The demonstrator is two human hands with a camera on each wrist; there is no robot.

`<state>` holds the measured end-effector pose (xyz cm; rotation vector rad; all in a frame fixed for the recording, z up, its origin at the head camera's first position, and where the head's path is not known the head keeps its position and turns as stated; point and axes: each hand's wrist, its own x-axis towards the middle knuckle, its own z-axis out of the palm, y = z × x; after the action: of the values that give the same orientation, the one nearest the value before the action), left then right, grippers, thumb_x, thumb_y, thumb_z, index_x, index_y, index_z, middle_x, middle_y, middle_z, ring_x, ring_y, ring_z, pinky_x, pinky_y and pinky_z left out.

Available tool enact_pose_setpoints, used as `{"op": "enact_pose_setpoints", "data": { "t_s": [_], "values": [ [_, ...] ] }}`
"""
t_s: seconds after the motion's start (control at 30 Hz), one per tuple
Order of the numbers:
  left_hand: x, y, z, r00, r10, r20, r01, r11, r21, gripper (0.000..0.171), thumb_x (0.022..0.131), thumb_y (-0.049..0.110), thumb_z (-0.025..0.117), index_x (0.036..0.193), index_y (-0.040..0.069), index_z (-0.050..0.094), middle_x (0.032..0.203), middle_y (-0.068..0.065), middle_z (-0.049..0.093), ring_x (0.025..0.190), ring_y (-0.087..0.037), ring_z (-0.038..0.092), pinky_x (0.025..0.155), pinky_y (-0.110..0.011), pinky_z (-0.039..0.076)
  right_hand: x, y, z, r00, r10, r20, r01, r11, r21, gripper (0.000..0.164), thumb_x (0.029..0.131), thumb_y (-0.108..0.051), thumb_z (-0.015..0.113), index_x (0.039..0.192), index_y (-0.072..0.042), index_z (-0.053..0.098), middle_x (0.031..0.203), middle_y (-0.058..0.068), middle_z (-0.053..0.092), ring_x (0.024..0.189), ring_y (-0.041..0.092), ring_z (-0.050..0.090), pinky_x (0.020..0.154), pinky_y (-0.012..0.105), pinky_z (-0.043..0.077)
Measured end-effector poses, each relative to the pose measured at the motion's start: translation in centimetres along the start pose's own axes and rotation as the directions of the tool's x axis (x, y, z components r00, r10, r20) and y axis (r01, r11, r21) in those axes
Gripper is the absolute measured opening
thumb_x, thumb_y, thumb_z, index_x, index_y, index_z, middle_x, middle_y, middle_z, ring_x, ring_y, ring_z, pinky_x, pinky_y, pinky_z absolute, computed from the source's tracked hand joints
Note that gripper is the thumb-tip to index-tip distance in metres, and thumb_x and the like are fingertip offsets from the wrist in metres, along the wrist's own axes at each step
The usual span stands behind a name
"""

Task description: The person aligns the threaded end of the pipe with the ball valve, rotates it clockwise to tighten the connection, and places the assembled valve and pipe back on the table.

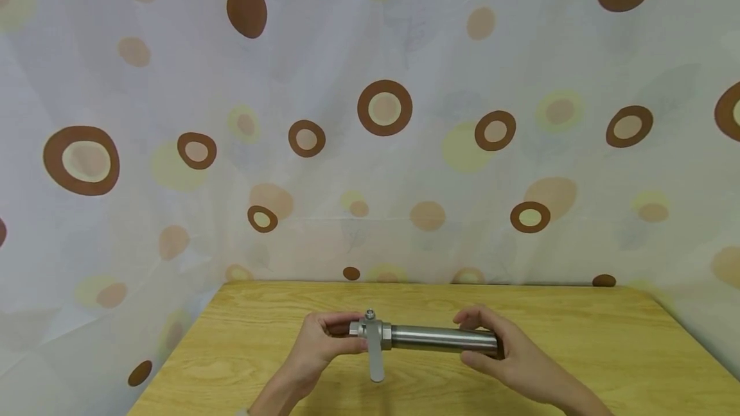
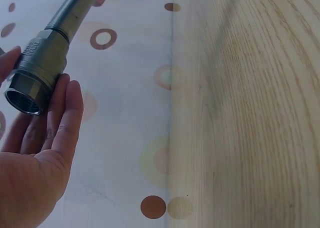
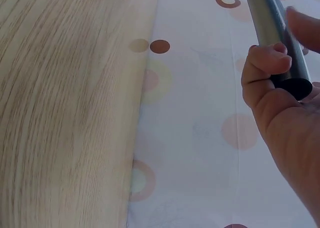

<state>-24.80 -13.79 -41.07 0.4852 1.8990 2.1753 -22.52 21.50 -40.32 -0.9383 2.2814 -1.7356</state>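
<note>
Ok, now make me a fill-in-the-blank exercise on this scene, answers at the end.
1. Of the valve and tube, the left hand holds the ____.
2. In the head view, the valve's lever points toward the picture's ____ edge.
3. The darkest spots on the sheet behind the tabletop are ____.
Missing words: valve; bottom; brown.

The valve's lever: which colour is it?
Silver-grey; the lever shows best in the head view.

valve [image 1: 372, 332]: left end of pipe [image 1: 433, 338] | pipe: above table [image 1: 231, 345] | curtain [image 1: 433, 169]: behind table
</note>
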Motion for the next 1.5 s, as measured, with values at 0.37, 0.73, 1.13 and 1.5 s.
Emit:
{"op": "enact_pose_setpoints", "data": {
  "t_s": [0.37, 0.73, 1.13, 1.5],
  "values": [
    [-0.09, -0.06, 0.04, 1.000, -0.012, -0.007, 0.012, 1.000, -0.002, 0.047, 0.088, 0.000, 0.082, 0.132, -0.008, 0.069, 0.120, -0.018, 0.074, 0.106, -0.025, 0.074, 0.093, -0.039, 0.061, -0.09, -0.04, -0.36, 0.999, -0.020, 0.025, 0.018, 0.998, 0.064, 0.027, 0.104, -0.004, 0.065, 0.127, 0.005, 0.055, 0.095, 0.017, 0.068, 0.053, 0.020, 0.056, 0.047, 0.036, 0.057],
    [-0.09, 0.05, 0.04, 1.000, -0.012, -0.014, 0.012, 1.000, -0.001, 0.045, 0.087, -0.001, 0.082, 0.130, -0.008, 0.070, 0.117, -0.018, 0.075, 0.103, -0.024, 0.074, 0.091, -0.038, 0.062, 0.33, -0.35, -0.48, 0.999, 0.035, -0.025, -0.036, 0.997, -0.073, 0.025, 0.112, -0.014, 0.055, 0.126, 0.003, 0.065, 0.090, 0.008, 0.060, 0.068, 0.012, 0.052, 0.055, 0.029, 0.046],
    [-0.01, -0.06, 0.08, 1.000, -0.006, -0.024, 0.006, 1.000, -0.008, 0.046, 0.087, 0.000, 0.082, 0.131, -0.008, 0.069, 0.119, -0.017, 0.075, 0.104, -0.023, 0.073, 0.091, -0.038, 0.061, 0.00, -0.29, -0.06, 0.992, -0.126, -0.019, 0.124, 0.990, -0.059, 0.028, 0.101, -0.005, 0.070, 0.126, -0.004, 0.057, 0.112, 0.020, 0.063, 0.087, 0.015, 0.067, 0.068, 0.030, 0.058],
    [0.07, -0.01, 0.08, 1.000, -0.012, -0.025, 0.011, 1.000, -0.022, 0.044, 0.088, 0.000, 0.081, 0.130, -0.006, 0.071, 0.119, -0.016, 0.075, 0.105, -0.023, 0.073, 0.092, -0.039, 0.061, 0.15, -0.49, -0.45, 0.998, 0.033, -0.052, -0.039, 0.994, -0.100, 0.023, 0.108, -0.015, 0.061, 0.125, 0.000, 0.067, 0.113, 0.014, 0.068, 0.089, 0.015, 0.064, 0.071, 0.029, 0.057]
  ]
}}
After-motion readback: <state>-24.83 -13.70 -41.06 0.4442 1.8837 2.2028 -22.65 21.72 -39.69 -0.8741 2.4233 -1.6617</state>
